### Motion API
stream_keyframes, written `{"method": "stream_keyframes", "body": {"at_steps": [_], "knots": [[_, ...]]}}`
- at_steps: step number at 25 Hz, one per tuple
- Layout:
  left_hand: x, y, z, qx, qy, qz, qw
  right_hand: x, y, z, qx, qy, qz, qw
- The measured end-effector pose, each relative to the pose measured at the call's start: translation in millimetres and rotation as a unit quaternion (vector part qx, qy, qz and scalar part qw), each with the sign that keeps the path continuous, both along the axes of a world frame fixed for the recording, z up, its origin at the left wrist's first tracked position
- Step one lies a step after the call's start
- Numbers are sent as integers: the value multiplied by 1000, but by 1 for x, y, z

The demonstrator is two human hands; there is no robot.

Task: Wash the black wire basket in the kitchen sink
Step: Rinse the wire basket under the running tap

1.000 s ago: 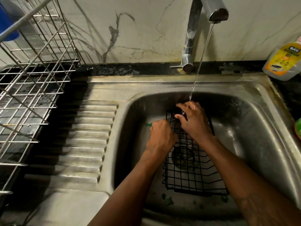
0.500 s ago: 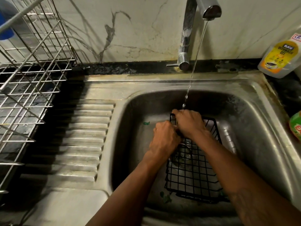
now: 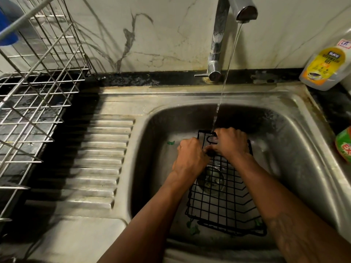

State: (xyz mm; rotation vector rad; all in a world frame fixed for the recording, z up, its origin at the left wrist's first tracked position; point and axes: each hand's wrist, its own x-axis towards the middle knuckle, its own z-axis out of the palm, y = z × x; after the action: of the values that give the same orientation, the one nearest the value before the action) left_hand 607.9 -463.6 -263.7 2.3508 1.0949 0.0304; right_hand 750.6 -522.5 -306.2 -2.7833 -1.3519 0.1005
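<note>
A second ago my right hand (image 3: 230, 144) lay flat and open on the basket (image 3: 221, 196); now it is curled over the far rim. My left hand (image 3: 190, 157) has closed up against it.

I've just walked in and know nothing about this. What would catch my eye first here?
Two bare hands, the left hand and right hand, grip the far end of a black wire basket lying in the steel sink. A thin stream of water falls from the tap onto that end. A silver dish rack stands at left.
</note>
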Motion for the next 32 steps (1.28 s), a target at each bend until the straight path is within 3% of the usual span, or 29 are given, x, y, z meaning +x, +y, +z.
{"method": "stream_keyframes", "body": {"at_steps": [3, 8, 12, 13, 16, 19, 23, 27, 32], "knots": [[0, 1, 2, -7, 2, 11, 1000, 6, 0, 4, -11, 13, 42, 999], [-5, 5, 6, -1, -3, 18, 1000, 15, -3, 13, 57, 166, 61, 983], [-9, 10, 11, 2, -12, 62, 998, 20, -2, 0, -27, 69, -49, 996], [-10, 11, 13, 13, -14, 69, 997, 21, -3, -3, -28, 80, -64, 994], [-11, 11, 19, 40, -20, 61, 997, 24, -1, -11, 50, 173, -54, 982], [-13, 14, 21, 51, -25, 57, 997, 24, 0, -9, 113, 317, -48, 941], [-15, 17, 20, 49, -12, 56, 997, 22, 0, -6, 106, 256, -23, 961], [-14, 14, 21, 50, -9, 59, 997, 26, 4, -8, 98, 279, -69, 953], [-16, 14, 17, 29, -1, 70, 997, 18, 5, -19, 75, 144, -64, 985]]}}
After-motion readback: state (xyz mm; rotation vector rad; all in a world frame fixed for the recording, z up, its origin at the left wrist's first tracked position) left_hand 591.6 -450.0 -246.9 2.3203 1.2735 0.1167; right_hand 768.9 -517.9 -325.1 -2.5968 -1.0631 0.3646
